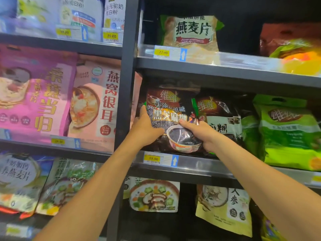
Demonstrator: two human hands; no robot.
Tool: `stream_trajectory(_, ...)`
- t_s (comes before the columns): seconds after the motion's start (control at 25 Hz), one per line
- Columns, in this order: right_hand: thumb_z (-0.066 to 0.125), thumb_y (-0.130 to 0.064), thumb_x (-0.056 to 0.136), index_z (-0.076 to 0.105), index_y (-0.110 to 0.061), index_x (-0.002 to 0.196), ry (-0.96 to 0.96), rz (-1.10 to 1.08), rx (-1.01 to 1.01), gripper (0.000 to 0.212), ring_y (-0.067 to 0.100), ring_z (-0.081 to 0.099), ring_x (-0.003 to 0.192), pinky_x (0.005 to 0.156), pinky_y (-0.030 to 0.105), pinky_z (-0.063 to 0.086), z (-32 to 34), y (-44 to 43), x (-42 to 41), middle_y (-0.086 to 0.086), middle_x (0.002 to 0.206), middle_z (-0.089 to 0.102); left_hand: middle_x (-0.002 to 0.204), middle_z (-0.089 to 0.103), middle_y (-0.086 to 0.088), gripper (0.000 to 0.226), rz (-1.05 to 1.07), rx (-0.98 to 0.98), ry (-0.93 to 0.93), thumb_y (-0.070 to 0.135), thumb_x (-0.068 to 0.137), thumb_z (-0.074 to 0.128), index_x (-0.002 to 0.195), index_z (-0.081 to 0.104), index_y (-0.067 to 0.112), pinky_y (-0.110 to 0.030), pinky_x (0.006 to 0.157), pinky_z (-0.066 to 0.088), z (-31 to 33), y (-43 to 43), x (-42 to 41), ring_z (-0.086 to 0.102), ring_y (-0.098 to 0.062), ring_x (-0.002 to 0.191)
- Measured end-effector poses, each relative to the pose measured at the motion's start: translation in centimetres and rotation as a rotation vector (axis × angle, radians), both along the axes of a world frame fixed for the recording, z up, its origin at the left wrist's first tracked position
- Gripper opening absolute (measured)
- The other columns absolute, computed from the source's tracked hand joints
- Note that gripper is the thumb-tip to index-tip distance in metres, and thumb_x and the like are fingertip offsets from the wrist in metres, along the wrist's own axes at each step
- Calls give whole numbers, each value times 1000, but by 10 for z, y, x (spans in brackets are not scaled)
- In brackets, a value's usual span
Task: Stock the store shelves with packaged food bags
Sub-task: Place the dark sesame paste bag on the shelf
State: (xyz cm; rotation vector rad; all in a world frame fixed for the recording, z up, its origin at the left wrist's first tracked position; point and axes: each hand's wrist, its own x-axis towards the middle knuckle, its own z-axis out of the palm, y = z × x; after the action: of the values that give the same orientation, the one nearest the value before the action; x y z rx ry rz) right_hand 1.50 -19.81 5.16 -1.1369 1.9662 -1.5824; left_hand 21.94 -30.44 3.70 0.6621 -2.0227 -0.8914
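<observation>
We see store shelving under bright, even light that falls on the package fronts. The picture is sharpest just right of the dark upright post (127, 70), where the print on the black sesame bag (170, 112) reads clearly and its foil shows small glints. Far left and far right of the post, packages smear into blur. White glare streaks the clear shelf-edge strip (234, 60) up and right of the post, and the recess above it sinks into deep shadow. Shelf lines bow outward away from the post.

Grey metal shelves (225, 71) join a dark upright post (127, 75), bearing yellow price tags (152, 158)
</observation>
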Motion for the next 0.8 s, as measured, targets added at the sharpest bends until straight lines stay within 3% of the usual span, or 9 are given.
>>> stream_trajectory(0.12, 86, -43, 80, 68, -2, 125, 3, 124, 86, 64, 31, 78, 99, 96, 44, 60, -4, 3, -3, 14, 104, 81, 160, 40, -11, 122, 43, -29, -75, 29, 78, 87, 161, -2, 38, -56, 115, 45, -7, 1, 2, 50, -32, 140)
stream_trajectory(0.2, 90, -39, 74, 68, -10, 127, 85, 212, 184, 64, 30, 75, 110, 107, 51, 54, -3, 11, -10, 10, 114, 80, 167, 27, -14, 131, 76, -45, -141, 27, 84, 85, 161, -20, 31, -52, 119, 41, -9, 2, 1, 45, -33, 145)
stream_trajectory(0.28, 95, -49, 62, 66, -25, 126, 236, 229, 295, 75, 27, 71, 117, 107, 53, 53, -2, 18, -14, 1, 121, 77, 169, 25, -15, 134, 94, -43, -166, 28, 85, 84, 160, -27, 27, -49, 119, 40, -9, 3, 1, 44, -33, 146)
stream_trajectory(0.36, 94, -60, 58, 59, -34, 127, 378, 150, 396, 82, 21, 65, 117, 95, 46, 60, -2, 25, -11, -7, 123, 70, 168, 30, -13, 134, 97, -27, -168, 28, 86, 83, 159, -29, 21, -49, 120, 39, -8, 2, 1, 43, -32, 147)
stream_trajectory(0.48, 90, -54, 72, 58, -37, 125, 484, 127, 359, 64, 15, 63, 108, 78, 36, 62, -6, 29, -4, -12, 118, 66, 168, 31, -11, 138, 87, 22, -191, 29, 85, 85, 157, -32, 15, -49, 123, 35, -6, 2, 2, 39, -32, 150)
stream_trajectory(0.56, 93, -53, 68, 62, -36, 125, 511, 138, 277, 67, 14, 67, 108, 88, 41, 62, -12, 23, -7, -11, 120, 71, 170, 27, -12, 141, 91, 52, -223, 32, 83, 86, 156, -34, 13, -51, 124, 32, -7, 2, 3, 34, -33, 153)
stream_trajectory(0.68, 97, -62, 51, 59, -34, 130, 583, 99, 209, 92, 15, 68, 111, 97, 45, 58, -21, 5, -18, -12, 122, 72, 170, 24, -16, 138, 147, 76, -269, 34, 82, 87, 160, -25, 16, -54, 122, 35, -11, -2, 2, 37, -37, 151)
stream_trajectory(0.8, 94, -68, 46, 52, -26, 129, 596, 40, 224, 102, 17, 66, 105, 82, 36, 59, -23, -7, -21, -9, 118, 66, 168, 28, -18, 132, 202, 52, -223, 30, 78, 90, 163, -11, 20, -56, 118, 39, -13, -3, -2, 42, -39, 147)
